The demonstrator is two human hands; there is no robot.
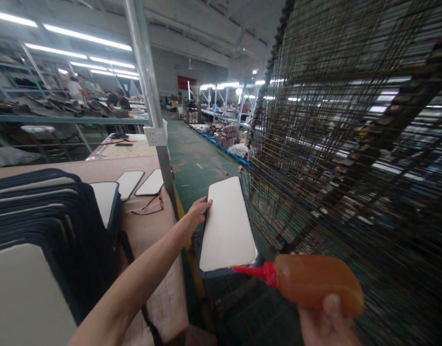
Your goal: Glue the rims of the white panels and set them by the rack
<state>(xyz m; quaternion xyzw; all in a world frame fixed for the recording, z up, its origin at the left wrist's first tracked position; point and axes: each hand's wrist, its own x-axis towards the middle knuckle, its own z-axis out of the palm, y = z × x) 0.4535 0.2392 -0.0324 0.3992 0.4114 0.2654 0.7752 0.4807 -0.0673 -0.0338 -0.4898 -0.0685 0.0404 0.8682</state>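
A white panel with a dark blue border [228,223] is held up over the aisle, tilted, by my left hand [200,210], which grips its left edge with the thumb on the white face. My right hand [327,319] is wrapped round a squeeze bottle [318,283] of amber liquid. The bottle lies sideways, its red nozzle pointing left, with the tip at the panel's near edge. Some whitish stuff shows at the panel's lower right corner. Tall stacks of similar dark-edged panels [58,221] fill the left side.
The work table [152,245] carries two smaller white panels [130,185] and a pair of glasses [157,205]. A metal post [148,72] with a socket box rises at its corner. A large wire rack [336,129] stands on the right. People sit far back on the left.
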